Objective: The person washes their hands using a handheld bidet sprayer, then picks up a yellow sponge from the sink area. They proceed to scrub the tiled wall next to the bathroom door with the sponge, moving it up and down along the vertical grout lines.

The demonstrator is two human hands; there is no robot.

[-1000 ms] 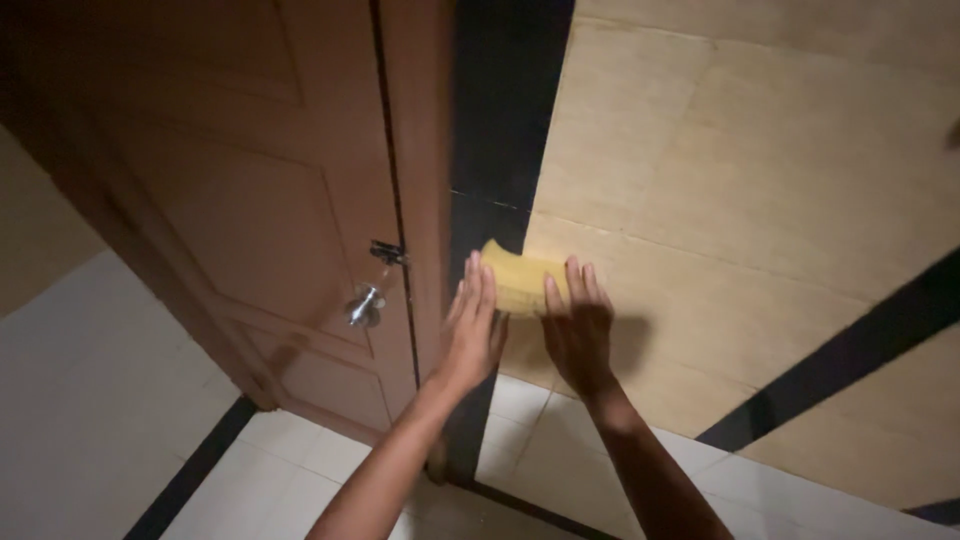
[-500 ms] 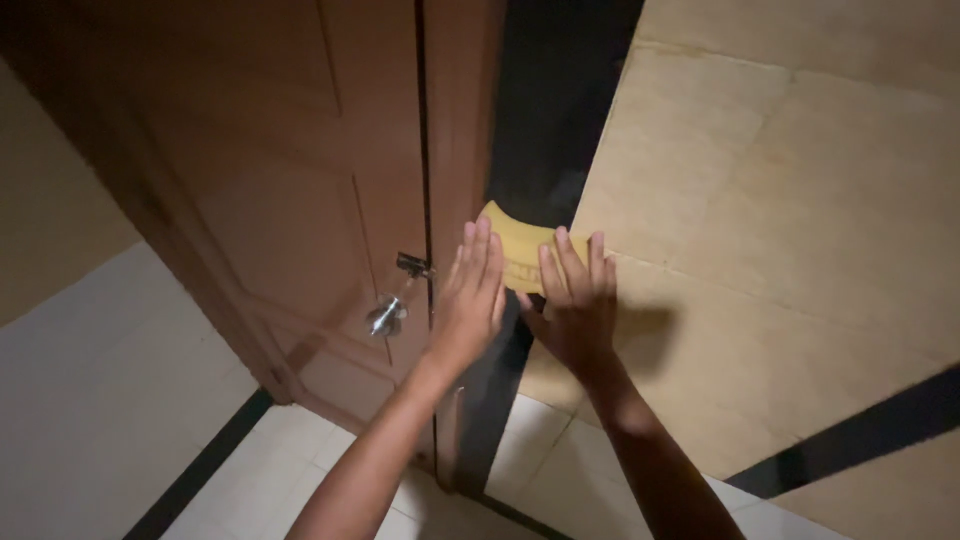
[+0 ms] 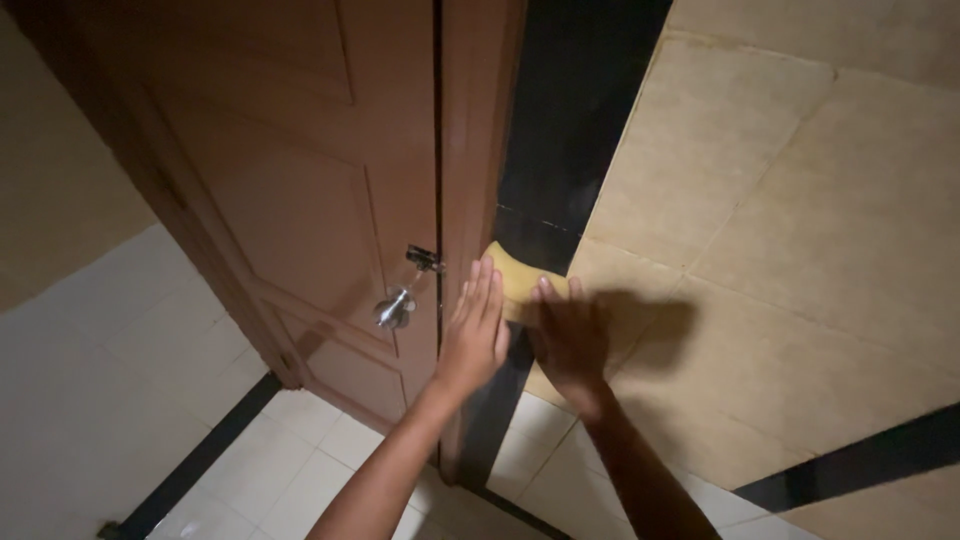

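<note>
A yellow cloth [image 3: 520, 277] lies flat against the wall, partly over the black tile strip [image 3: 570, 140] beside the brown door frame [image 3: 475, 150]. My right hand [image 3: 572, 340] presses on the cloth with fingers spread, covering its lower right part. My left hand [image 3: 475, 330] lies flat with fingers together, touching the cloth's left edge and the door frame. Neither hand grips the cloth.
A brown wooden door [image 3: 300, 180] with a silver knob [image 3: 393, 308] and a small latch [image 3: 424, 259] stands to the left. Beige wall tiles [image 3: 780, 220] fill the right side. White floor tiles [image 3: 120, 400] with a black border lie below left.
Both hands and the cloth have slid down and leftward along the wall, from the beige tile onto the black strip. The view has moved closer and tilted.
</note>
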